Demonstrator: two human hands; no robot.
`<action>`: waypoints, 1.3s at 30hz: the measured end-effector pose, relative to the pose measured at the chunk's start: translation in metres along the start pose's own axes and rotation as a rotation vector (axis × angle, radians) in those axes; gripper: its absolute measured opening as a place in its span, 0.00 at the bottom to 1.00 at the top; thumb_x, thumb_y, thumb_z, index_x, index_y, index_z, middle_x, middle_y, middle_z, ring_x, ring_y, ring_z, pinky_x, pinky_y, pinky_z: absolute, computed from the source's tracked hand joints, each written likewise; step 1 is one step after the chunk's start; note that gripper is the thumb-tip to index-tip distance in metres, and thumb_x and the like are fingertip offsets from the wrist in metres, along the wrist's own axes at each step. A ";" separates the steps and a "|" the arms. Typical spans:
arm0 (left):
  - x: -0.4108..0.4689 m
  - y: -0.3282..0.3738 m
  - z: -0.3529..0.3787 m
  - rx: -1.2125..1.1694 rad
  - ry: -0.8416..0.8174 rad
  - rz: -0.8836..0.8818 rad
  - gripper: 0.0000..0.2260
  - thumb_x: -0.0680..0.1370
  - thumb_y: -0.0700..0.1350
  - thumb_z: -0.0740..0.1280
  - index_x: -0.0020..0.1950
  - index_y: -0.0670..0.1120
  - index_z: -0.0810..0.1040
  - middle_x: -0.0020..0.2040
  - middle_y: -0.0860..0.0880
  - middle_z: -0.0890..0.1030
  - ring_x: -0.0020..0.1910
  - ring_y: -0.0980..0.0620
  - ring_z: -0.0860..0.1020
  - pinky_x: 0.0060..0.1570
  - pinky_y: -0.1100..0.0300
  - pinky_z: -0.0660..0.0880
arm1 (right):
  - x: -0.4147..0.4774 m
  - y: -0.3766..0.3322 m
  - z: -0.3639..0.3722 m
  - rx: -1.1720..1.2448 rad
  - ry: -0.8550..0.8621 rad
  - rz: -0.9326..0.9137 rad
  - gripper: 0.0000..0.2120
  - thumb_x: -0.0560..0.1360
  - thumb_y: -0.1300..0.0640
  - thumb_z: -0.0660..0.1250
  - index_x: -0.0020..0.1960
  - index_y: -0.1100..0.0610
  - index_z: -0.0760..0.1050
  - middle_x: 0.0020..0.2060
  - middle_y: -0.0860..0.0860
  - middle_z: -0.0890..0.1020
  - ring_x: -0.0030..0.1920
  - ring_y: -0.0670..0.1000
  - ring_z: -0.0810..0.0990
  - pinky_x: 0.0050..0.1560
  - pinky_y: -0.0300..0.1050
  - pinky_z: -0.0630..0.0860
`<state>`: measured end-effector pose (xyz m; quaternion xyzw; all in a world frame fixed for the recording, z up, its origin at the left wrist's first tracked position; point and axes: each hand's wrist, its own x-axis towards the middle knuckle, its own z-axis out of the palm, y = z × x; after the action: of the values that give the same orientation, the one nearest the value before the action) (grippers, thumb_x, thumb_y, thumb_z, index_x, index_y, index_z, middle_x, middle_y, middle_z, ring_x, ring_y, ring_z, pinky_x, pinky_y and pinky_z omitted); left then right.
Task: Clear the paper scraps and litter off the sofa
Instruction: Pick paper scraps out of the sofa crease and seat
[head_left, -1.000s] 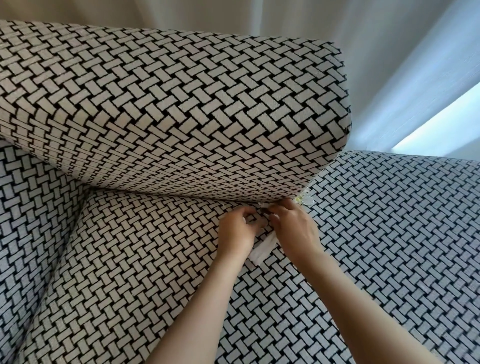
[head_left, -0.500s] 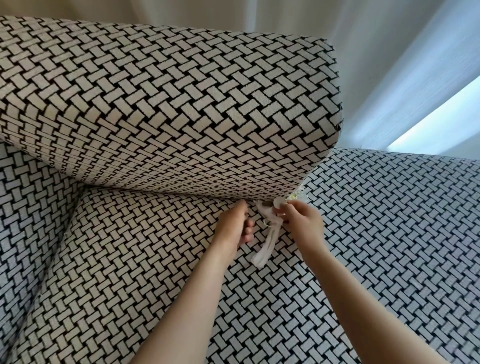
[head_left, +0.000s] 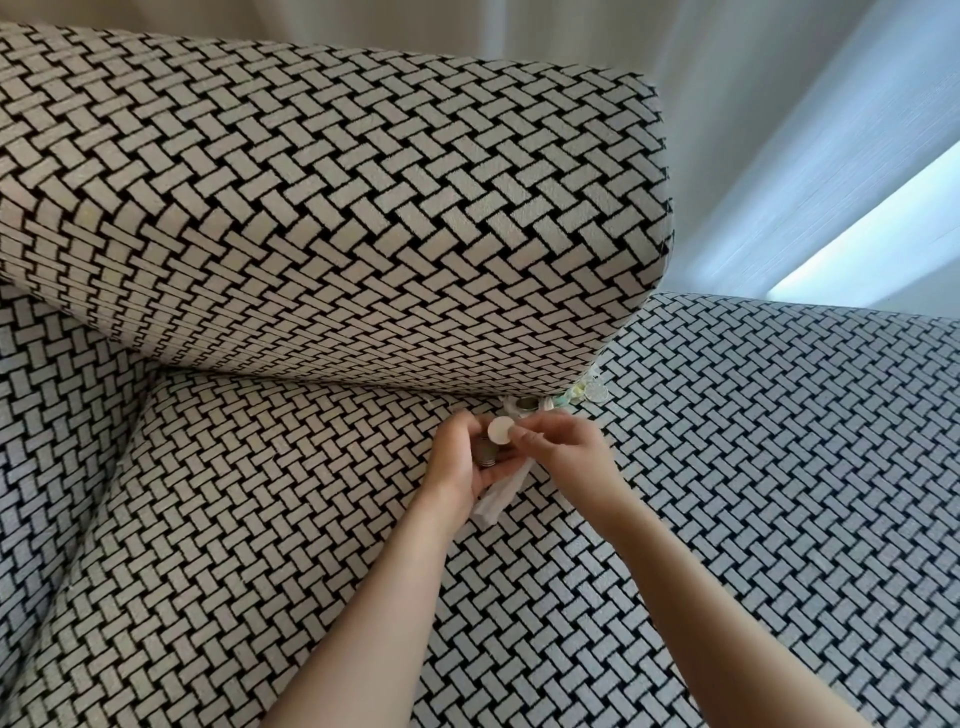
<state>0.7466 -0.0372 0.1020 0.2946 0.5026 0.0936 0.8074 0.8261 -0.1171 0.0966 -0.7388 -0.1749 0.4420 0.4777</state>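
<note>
Both hands meet above the sofa seat (head_left: 260, 519), close to the lower edge of the back cushion (head_left: 337, 208). The right hand (head_left: 563, 449) pinches the edge of a round white disc (head_left: 500, 430) with its fingertips. The left hand (head_left: 460, 460) is curled around a small dark ribbed object (head_left: 485, 453) just under the disc. A white paper strip (head_left: 497, 496) hangs below, between the hands; which hand holds it I cannot tell. More small litter (head_left: 574, 399) lies in the gap under the cushion corner. A pale curtain (head_left: 779, 130) hangs behind.
</note>
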 end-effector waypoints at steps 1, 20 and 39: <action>0.000 0.000 0.000 -0.007 0.007 -0.006 0.18 0.81 0.44 0.50 0.38 0.40 0.73 0.28 0.47 0.80 0.37 0.50 0.79 0.36 0.59 0.78 | 0.000 0.000 0.001 -0.097 0.007 -0.027 0.06 0.73 0.58 0.69 0.46 0.60 0.82 0.47 0.54 0.78 0.46 0.48 0.76 0.50 0.41 0.73; 0.011 0.006 0.009 -0.185 0.082 -0.057 0.14 0.81 0.41 0.56 0.37 0.41 0.73 0.33 0.46 0.73 0.31 0.54 0.72 0.24 0.69 0.73 | 0.017 0.006 0.007 -0.765 0.399 -0.209 0.14 0.79 0.52 0.58 0.56 0.56 0.79 0.56 0.49 0.76 0.47 0.51 0.76 0.41 0.42 0.70; 0.007 -0.004 0.011 -0.279 0.073 -0.103 0.14 0.80 0.42 0.55 0.38 0.40 0.75 0.23 0.47 0.77 0.20 0.55 0.75 0.23 0.67 0.75 | 0.008 0.027 -0.019 -0.401 0.423 0.011 0.10 0.76 0.56 0.63 0.57 0.55 0.75 0.45 0.50 0.78 0.37 0.47 0.72 0.33 0.37 0.66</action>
<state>0.7592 -0.0417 0.0977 0.1498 0.5280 0.1316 0.8255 0.8416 -0.1351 0.0717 -0.8952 -0.1512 0.2376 0.3454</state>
